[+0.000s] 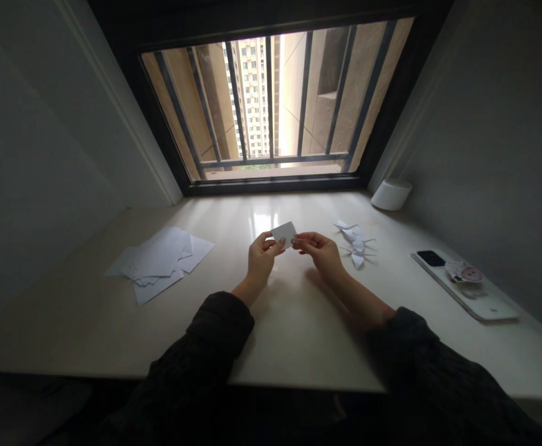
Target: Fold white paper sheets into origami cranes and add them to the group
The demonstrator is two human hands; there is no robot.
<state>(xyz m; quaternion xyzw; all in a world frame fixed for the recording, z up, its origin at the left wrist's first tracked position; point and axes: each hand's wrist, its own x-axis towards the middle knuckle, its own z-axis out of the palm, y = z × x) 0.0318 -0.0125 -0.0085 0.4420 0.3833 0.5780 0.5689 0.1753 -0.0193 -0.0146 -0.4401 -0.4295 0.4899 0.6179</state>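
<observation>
A small folded white paper [284, 234] is held up above the pale desk [298, 334], in front of the window. My left hand [261, 255] pinches its left lower edge with closed fingers. Its right edge is pinched by my right hand [319, 249], fingers curled. Both hands hover a little above the desk surface, forearms in dark sleeves.
A loose pile of white sheets [159, 261] lies at the left. Folded paper figures [355, 243] lie to the right of my hands. A white phone [463, 284] with a sticker rests at far right. A white round object [390, 194] stands by the barred window [271, 105].
</observation>
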